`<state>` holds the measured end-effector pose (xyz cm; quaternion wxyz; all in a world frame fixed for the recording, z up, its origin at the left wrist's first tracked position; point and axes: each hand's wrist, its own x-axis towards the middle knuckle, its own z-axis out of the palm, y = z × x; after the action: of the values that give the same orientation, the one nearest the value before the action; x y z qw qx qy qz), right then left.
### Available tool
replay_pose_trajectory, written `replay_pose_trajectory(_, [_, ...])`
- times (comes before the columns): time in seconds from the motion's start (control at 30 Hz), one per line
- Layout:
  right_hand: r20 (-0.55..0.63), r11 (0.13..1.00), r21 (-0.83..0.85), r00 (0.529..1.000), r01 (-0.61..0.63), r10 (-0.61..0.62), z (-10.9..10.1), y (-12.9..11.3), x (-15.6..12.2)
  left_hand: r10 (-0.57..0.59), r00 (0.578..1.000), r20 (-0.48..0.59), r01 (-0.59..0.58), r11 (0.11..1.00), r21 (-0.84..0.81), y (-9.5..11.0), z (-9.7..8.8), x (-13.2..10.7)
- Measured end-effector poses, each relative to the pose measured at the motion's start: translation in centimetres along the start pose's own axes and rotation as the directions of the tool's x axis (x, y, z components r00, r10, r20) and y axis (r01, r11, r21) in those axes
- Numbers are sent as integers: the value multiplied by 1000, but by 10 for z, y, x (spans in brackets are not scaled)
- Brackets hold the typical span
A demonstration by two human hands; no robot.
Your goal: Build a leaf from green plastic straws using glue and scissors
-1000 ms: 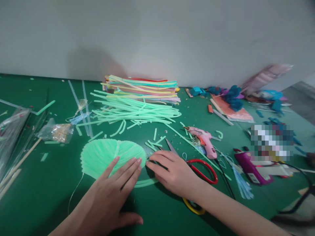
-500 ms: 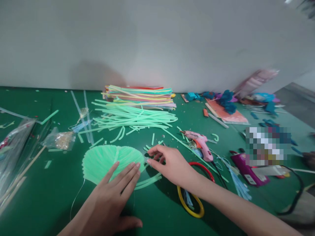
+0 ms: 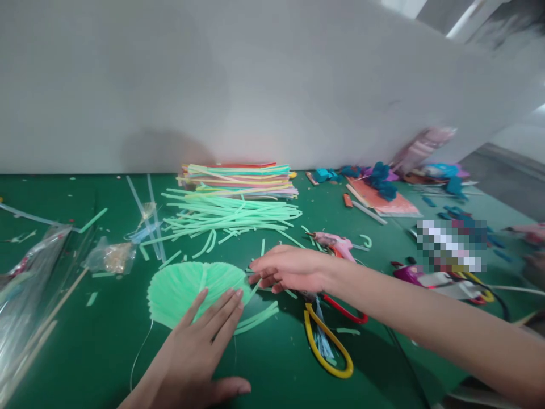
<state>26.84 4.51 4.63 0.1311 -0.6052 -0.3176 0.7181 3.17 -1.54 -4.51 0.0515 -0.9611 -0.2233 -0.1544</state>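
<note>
A flat, fan-shaped panel of mint-green pipe cleaners (image 3: 179, 289) lies on the table, a thin wire trailing from its left lower edge. My left hand (image 3: 204, 335) rests flat across its lower right part, fingers spread. Beside the panel's right end, my right hand (image 3: 285, 270) has its fingers bent together. A short green strip (image 3: 254, 291) shows just under those fingertips; what they grip, if anything, is hidden. Below my right wrist lie scissors with one yellow and one red handle (image 3: 309, 341), their blades mostly covered. A few loose green pipe cleaners (image 3: 259, 318) sit below the panel.
Piles of green pipe cleaners (image 3: 234, 210) and multicoloured ones (image 3: 238, 179) lie by the wall. A pink glue gun (image 3: 334, 243) lies beyond my right forearm. At left are a small bag (image 3: 113, 255) and clear plastic wrapping (image 3: 25, 307). Green cut pieces are scattered about.
My right hand has turned palm-down at the panel's right end, its forearm now higher across the view and over part of the glue gun. My left hand stays on the panel. The view has shifted slightly.
</note>
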Motion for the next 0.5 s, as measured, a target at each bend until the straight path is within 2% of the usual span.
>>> replay_pose_trajectory(0.1, [1,998,-58,1000,21,-21,2,0,4,0,1000,-10,0,1000,5,-1,-2,1])
replay_pose_trajectory(0.33, [-88,976,-173,985,129,-146,15,3,2,10,999,-43,-7,998,60,-1,-7,3])
replay_pose_trajectory(0.5, [12,973,-166,987,160,-160,20,6,-5,17,999,-49,-12,993,116,-3,-13,5])
